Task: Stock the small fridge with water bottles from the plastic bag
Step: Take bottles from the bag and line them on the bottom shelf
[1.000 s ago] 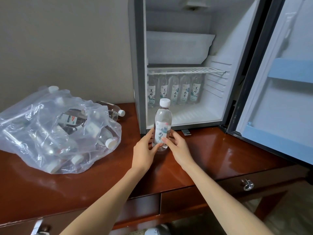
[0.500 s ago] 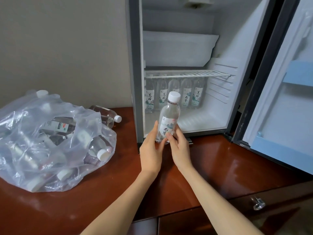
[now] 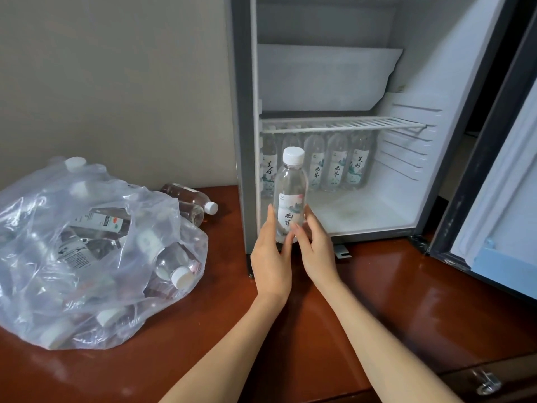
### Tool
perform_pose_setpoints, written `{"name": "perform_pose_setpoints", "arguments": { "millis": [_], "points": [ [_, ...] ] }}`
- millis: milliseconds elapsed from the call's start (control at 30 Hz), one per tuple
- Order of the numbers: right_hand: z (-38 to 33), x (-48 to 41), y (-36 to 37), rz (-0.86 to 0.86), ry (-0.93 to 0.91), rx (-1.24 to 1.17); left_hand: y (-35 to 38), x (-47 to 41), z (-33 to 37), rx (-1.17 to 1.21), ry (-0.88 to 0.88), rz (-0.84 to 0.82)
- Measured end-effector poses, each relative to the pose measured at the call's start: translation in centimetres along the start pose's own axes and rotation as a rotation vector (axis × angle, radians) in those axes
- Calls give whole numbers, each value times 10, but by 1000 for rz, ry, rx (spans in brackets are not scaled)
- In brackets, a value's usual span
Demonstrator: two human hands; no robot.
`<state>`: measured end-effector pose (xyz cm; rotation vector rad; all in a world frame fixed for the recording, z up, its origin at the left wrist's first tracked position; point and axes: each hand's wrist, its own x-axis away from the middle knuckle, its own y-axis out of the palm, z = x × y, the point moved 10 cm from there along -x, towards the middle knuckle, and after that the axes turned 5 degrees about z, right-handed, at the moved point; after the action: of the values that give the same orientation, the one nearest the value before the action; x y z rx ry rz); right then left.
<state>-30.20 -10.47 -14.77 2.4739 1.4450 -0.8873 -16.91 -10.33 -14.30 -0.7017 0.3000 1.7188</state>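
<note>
At the front lip of the small fridge, in the head view, an upright water bottle is clasped low on its body by both hands: the left hand wraps it from the left and the right hand from the right, fingers curled round the label. Whether its base rests on the fridge floor is hidden by the fingers. Behind it a row of bottles stands at the back under the wire shelf. The plastic bag lies well to the left on the wooden desk, with plenty left in it. Pushed in too fast, the bottle could likely knock the back row over; lifted too high, its cap may catch the shelf; and the low grip leaves it free to tip.
</note>
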Motion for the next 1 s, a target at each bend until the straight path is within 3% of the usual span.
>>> {"name": "perform_pose_setpoints", "arguments": {
  "millis": [400, 667, 1000],
  "points": [
    [-1, -16, 9, -50, 5, 117, -6, 1, 18, -55, 181, 97],
    [9, -52, 28, -157, 53, 185, 28, 1, 13, -256, 199, -136],
    [26, -85, 45, -166, 76, 182, 49, -17, 3, -451, 174, -144]
  ]
}}
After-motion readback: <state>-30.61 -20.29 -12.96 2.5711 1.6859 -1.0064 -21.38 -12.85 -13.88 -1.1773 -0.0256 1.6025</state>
